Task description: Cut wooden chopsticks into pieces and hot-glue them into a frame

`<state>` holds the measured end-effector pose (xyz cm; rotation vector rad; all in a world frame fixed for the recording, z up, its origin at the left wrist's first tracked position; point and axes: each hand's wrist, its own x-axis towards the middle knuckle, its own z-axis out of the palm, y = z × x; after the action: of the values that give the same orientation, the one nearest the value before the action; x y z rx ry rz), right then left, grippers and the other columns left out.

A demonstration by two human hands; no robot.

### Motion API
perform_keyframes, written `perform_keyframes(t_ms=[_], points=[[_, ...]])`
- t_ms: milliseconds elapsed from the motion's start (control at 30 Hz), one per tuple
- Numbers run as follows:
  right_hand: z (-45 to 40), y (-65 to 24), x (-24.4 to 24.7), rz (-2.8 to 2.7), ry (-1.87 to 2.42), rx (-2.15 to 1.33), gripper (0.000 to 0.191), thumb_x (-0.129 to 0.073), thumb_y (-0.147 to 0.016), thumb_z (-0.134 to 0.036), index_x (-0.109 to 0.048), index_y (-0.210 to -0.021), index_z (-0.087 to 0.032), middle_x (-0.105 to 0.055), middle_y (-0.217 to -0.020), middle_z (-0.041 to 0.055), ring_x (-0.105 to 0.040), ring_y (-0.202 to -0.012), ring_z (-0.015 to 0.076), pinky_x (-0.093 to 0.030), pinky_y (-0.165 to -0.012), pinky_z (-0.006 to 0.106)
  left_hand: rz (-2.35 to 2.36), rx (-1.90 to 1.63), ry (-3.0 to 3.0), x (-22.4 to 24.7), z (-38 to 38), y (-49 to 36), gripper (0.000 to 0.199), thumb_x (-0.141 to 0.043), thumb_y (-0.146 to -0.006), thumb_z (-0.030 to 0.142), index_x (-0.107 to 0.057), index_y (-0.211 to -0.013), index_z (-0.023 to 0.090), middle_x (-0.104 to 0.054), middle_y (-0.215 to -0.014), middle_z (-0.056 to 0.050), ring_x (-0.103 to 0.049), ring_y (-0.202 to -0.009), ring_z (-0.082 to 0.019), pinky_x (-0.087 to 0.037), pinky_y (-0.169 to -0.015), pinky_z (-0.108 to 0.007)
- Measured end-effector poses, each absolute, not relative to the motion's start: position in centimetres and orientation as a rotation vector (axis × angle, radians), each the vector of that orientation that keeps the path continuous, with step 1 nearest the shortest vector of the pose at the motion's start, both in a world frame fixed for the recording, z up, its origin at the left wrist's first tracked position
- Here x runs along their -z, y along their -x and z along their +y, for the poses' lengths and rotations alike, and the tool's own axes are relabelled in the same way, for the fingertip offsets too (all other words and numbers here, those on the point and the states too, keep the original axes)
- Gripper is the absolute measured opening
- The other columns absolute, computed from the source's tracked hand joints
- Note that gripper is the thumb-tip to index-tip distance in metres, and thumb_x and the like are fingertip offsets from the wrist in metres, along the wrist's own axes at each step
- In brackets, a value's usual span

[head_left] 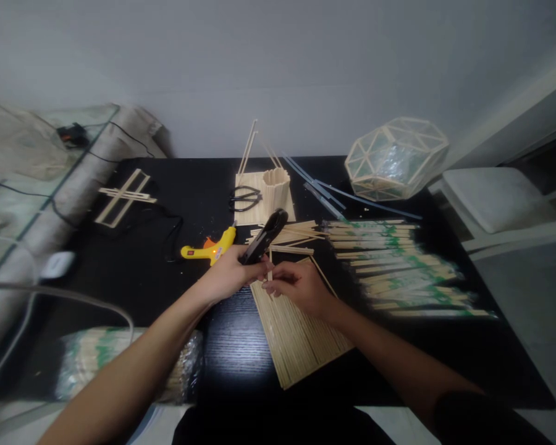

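From my remote post I am noting a yellow glue gun (223, 243) lying just beside the left hand (234, 270) on the tabletop (231, 352), loose sticks (301, 233) crowding the panel's far edge, and packaged sticks (389, 253) spreading along the right. Farther back, a stick-built cup (276, 190) is standing on a square base (248, 216), and a faceted frame (396, 161) is resting to its right. The slatted panel (301, 346) is lying beneath the hands, its long strips running away from me and slanting leftward. Above it, a thin stick (270, 275) is pointing roughly away from me; the right hand (301, 284) is pinching it, while the left is gripping a black tool (267, 233). Both panel and stick are appearing pale and straw-coloured, the panel's strips sitting closely side by side.
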<state>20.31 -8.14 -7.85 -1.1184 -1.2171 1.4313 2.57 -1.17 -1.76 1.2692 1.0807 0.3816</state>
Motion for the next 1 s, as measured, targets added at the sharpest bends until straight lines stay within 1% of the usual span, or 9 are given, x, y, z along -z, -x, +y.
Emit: perform_keyframes(t_ms=[100,233,333,400,467,633,767,900,1000], points=[[-8.1,-20.3,7.9,-1.205,1.13,-1.435,0.036,-0.087,-0.08,-0.053,-0.076,-0.082,-0.018,-0.075,-0.069,0.0019,-0.069,-0.058,0.0141,-0.057,-0.061,0.027,1.079,-0.401,-1.275,1.7,-1.2,-2.6,0.03,-0.084,-0.069,0.038,-0.066,-0.078,0.015,-0.053,-0.055,0.006,-0.041,-0.05,-0.009,-0.031,-0.051,-0.024],[-8.2,-20.4,7.7,-1.217,1.126,-1.47,0.037,-0.087,-0.079,-0.052,-0.076,-0.086,-0.017,-0.074,-0.069,0.0023,-0.068,-0.058,0.0141,-0.054,-0.056,0.025,1.065,-0.425,-1.331,1.7,-1.2,-2.6,0.024,-0.08,-0.073,0.035,-0.067,-0.078,0.016,-0.052,-0.056,0.006,-0.042,-0.052,-0.009,-0.032,-0.053,-0.024],[-8.2,-20.5,7.4,-1.222,1.088,-1.516,0.038,-0.082,-0.084,-0.053,-0.076,-0.088,-0.017,-0.074,-0.07,0.0036,-0.068,-0.059,0.0142,-0.053,-0.053,0.024,1.04,-0.433,-1.365,1.8,-1.3,-2.6,0.021,-0.078,-0.077,0.033,-0.067,-0.078,0.016,-0.054,-0.059,0.005,-0.044,-0.053,-0.01,-0.034,-0.054,-0.024],[-8.2,-20.6,7.2,-1.202,1.06,-1.551,0.04,-0.077,-0.089,-0.056,-0.076,-0.088,-0.016,-0.076,-0.074,0.0055,-0.07,-0.062,0.0152,-0.053,-0.053,0.024,1.025,-0.444,-1.364,1.9,-1.4,-2.6,0.02,-0.078,-0.078,0.033,-0.066,-0.08,0.016,-0.057,-0.062,0.004,-0.046,-0.054,-0.01,-0.036,-0.054,-0.024],[-8.1,-20.7,7.1,-1.18,1.037,-1.574,0.042,-0.074,-0.091,-0.058,-0.076,-0.088,-0.016,-0.076,-0.077,0.0065,-0.071,-0.063,0.0157,-0.054,-0.052,0.025,1.023,-0.453,-1.357,1.9,-1.5,-2.7,0.021,-0.079,-0.077,0.033,-0.065,-0.08,0.017,-0.059,-0.063,0.004,-0.048,-0.055,-0.01,-0.037,-0.055,-0.025],[-7.9,-20.9,7.1,-1.161,1.008,-1.604,0.045,-0.074,-0.091,-0.06,-0.076,-0.087,-0.015,-0.076,-0.075,0.0061,-0.07,-0.061,0.015,-0.055,-0.051,0.024,1.03,-0.47,-1.398,1.8,-1.5,-2.8,0.022,-0.079,-0.077,0.033,-0.065,-0.08,0.016,-0.061,-0.066,0.002,-0.052,-0.059,-0.012,-0.041,-0.058,-0.025],[-7.9,-21.0,6.9,-1.155,1.012,-1.615,0.044,-0.074,-0.092,-0.059,-0.076,-0.085,-0.015,-0.076,-0.075,0.006,-0.071,-0.062,0.0155,-0.057,-0.053,0.025,1.045,-0.483,-1.442,1.7,-1.5,-2.8,0.024,-0.08,-0.077,0.035,-0.065,-0.081,0.016,-0.063,-0.069,0.001,-0.056,-0.065,-0.014,-0.044,-0.063,-0.026],[-7.9,-21.0,6.6,-1.11,0.991,-1.629,0.042,-0.077,-0.09,-0.057,-0.076,-0.086,-0.015,-0.077,-0.079,0.0067,-0.073,-0.066,0.0167,-0.059,-0.054,0.026,0.999,-0.524,-1.491,1.9,-1.5,-2.7,0.022,-0.077,-0.082,0.035,-0.065,-0.083,0.016,-0.063,-0.071,0.002,-0.058,-0.067,-0.014,-0.047,-0.066,-0.027],[-7.9,-20.9,6.3,-1.1,0.98,-1.611,0.041,-0.078,-0.089,-0.056,-0.076,-0.089,-0.015,-0.078,-0.083,0.0067,-0.074,-0.069,0.0172,-0.06,-0.055,0.027,0.949,-0.577,-1.512,1.8,-1.6,-2.7,0.022,-0.074,-0.086,0.035,-0.063,-0.083,0.017,-0.063,-0.07,0.002,-0.059,-0.065,-0.013,-0.049,-0.066,-0.027]])
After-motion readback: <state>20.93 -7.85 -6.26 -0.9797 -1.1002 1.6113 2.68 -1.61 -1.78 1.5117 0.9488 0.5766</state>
